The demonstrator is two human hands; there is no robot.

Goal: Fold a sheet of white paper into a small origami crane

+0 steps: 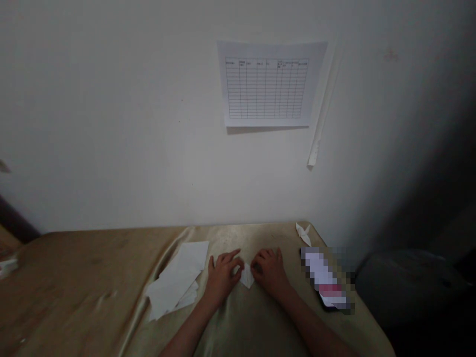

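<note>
A small folded piece of white paper lies on the cloth-covered table between my two hands, its lower end pointed. My left hand pinches its left edge with thumb and a bent finger, while the other fingers reach forward. On the opposite edge, the fingers of my right hand are curled in a pinch, with one finger raised. To the left of my left hand is a loose pile of white paper sheets, overlapping at angles.
A phone with a lit, blurred screen lies right of my right hand. Behind it sits a folded white paper figure near the table corner. The gold cloth has ridges. A printed chart hangs on the wall behind.
</note>
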